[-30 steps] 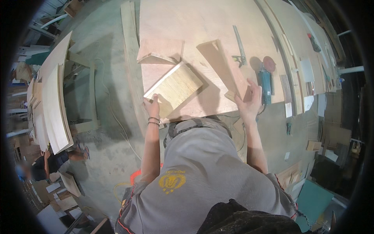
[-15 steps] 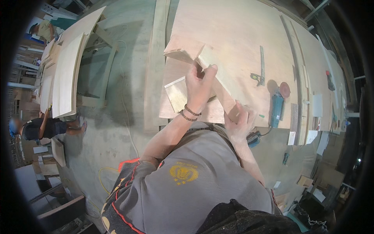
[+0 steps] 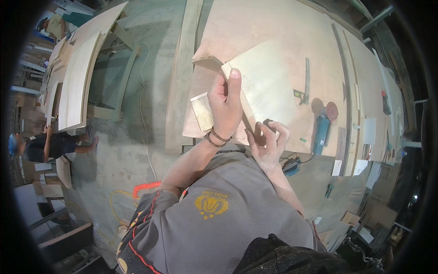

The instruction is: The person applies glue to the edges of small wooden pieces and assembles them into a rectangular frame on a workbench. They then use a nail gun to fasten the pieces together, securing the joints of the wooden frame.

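My left hand (image 3: 228, 98) grips a pale plywood panel (image 3: 267, 77) along its left edge, the thumb lying on top near the far corner. The panel is tilted over the workbench, its broad face showing. At the panel's near corner my right hand (image 3: 270, 148) is closed, with thumb and fingers on the edge. A small dark patch shows among the right fingers; I cannot make out what it is. Left of my left wrist lies a smaller wooden piece (image 3: 202, 112). Beyond my left hand, a curved piece of thin wood (image 3: 207, 63) juts out.
A combination square (image 3: 305, 86) and a blue angle grinder (image 3: 322, 130) with a reddish disc lie right on the workbench (image 3: 255, 18). Another blue power tool (image 3: 292, 166) is by its near edge. Long boards (image 3: 182, 77) run along the left side. A person (image 3: 43, 148) stands far left.
The panel has turned so its broad face shows, where mostly its narrow edge showed before. My right hand has shifted slightly left, its fingers more curled.
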Available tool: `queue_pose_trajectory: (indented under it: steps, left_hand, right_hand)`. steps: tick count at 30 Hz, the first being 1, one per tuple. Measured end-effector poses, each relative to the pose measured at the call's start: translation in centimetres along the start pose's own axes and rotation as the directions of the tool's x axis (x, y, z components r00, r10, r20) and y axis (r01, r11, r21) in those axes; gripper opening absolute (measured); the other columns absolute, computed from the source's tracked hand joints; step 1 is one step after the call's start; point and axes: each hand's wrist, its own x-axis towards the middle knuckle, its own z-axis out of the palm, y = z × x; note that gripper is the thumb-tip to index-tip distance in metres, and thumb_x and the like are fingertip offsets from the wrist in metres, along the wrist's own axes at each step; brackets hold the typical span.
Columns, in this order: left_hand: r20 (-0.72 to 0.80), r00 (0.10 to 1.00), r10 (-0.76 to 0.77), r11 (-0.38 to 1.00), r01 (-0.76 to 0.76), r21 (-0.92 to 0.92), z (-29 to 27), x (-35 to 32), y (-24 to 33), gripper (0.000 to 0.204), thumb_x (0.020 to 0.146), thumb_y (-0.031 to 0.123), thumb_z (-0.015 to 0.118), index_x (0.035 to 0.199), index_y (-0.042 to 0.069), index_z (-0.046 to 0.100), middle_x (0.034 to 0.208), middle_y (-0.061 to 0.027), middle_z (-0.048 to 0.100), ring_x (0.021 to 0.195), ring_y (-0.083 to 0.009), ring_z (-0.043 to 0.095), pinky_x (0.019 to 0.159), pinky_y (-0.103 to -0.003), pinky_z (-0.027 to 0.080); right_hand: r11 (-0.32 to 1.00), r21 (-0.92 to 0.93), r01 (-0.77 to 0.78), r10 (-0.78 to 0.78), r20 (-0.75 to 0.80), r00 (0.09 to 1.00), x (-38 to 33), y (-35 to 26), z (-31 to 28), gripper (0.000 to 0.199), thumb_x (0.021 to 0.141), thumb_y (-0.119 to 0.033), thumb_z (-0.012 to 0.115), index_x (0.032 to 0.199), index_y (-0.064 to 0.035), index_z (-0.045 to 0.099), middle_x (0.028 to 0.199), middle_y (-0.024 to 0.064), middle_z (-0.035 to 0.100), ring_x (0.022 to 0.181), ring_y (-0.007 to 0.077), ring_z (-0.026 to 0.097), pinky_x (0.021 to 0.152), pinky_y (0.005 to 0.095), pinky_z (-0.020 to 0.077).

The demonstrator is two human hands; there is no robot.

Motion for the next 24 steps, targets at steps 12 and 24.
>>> queue_pose_trajectory:
  steps: [12, 24]
  left_hand:
    - [0.069, 0.993, 0.091, 0.995, -0.094, 0.037, 0.8, 0.7, 2.1, 0.041, 0.109, 0.038, 0.054, 0.091, 0.001, 0.058, 0.076, 0.0069, 0.049, 0.071, -0.0024, 0.039, 0.060, -0.021, 0.033]
    - [0.056, 0.924, -0.377, 0.908, 0.381, -0.176, -2.8, 5.9, -2.9, 0.033, 0.112, 0.030, 0.050, 0.121, 0.001, 0.063, 0.103, -0.0006, 0.062, 0.094, -0.0080, 0.054, 0.084, -0.028, 0.045]
  right_hand:
    - [0.979, -0.081, -0.186, 0.185, -0.011, 0.983, 1.6, 0.0, -2.2, 0.055, 0.079, -0.026, 0.087, 0.124, -0.0074, 0.061, 0.131, 0.0163, 0.039, 0.124, 0.0330, 0.041, 0.101, 0.0475, 0.0411]
    - [0.602, 0.267, -0.752, 0.705, 0.264, 0.658, 2.6, 1.1, -1.8, 0.068, 0.096, -0.037, 0.072, 0.140, 0.0105, 0.049, 0.129, 0.0265, 0.062, 0.123, 0.0328, 0.060, 0.107, 0.0433, 0.0453]
